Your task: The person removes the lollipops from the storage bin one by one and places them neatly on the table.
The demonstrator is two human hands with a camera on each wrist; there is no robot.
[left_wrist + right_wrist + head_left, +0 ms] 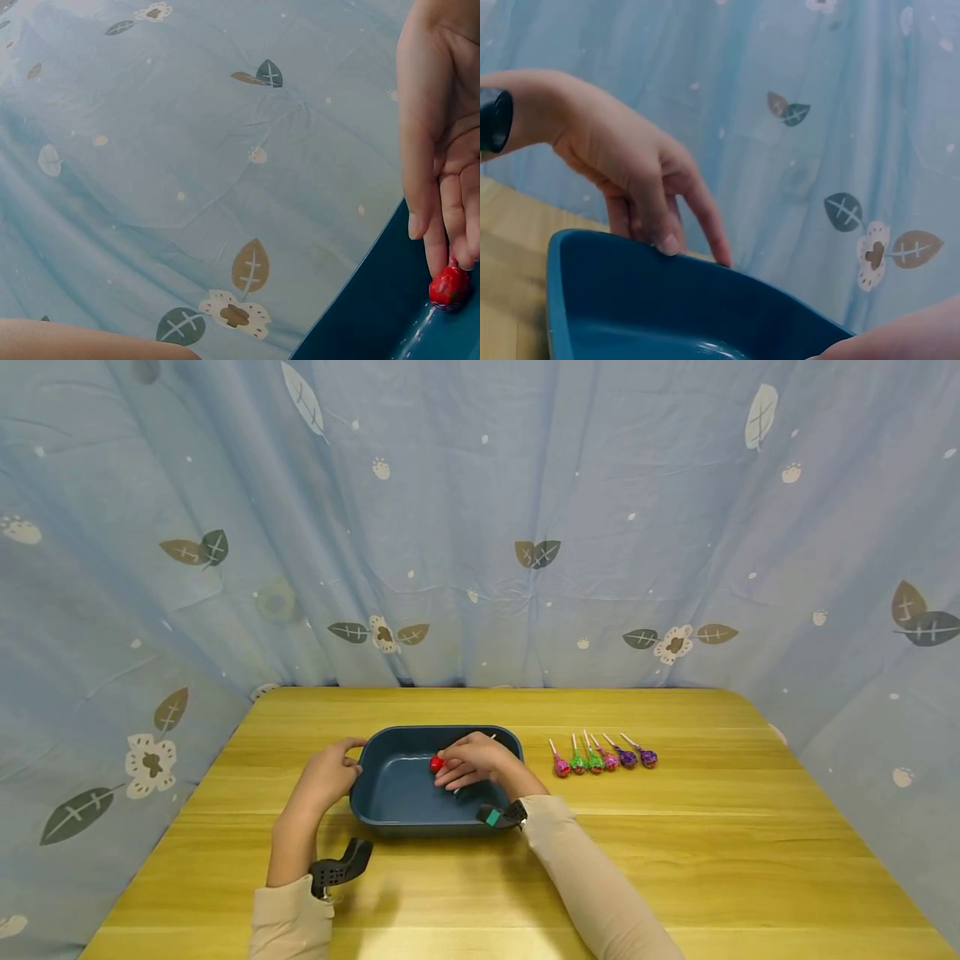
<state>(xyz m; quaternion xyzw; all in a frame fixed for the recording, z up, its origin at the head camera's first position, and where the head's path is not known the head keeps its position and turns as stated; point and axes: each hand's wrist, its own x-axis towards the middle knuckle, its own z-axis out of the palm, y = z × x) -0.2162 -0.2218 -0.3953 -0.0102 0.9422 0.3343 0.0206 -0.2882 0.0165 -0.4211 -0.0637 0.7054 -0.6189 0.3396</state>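
A deep blue rectangular tub (408, 831) stands on the wooden table. At its left rim my left hand (330, 777) grips the edge; in the right wrist view its thumb laps over the rim and the index fingertip touches the top. My right hand (476, 760) is inside the tub, palm down, fingers extended. A red-wrapped lollipop (437, 763) lies at its fingertips, and the left wrist view shows this lollipop (450, 287) just below the fingers, with the thumb apart from it. White sticks (492, 737) poke out around the right hand, which hides the rest of them.
Several lollipops lie in a row right of the tub: pink ones (562, 767), green ones (578, 765) and purple ones (648, 758), sticks pointing away. A patterned blue curtain (480, 527) hangs behind the table (712, 860).
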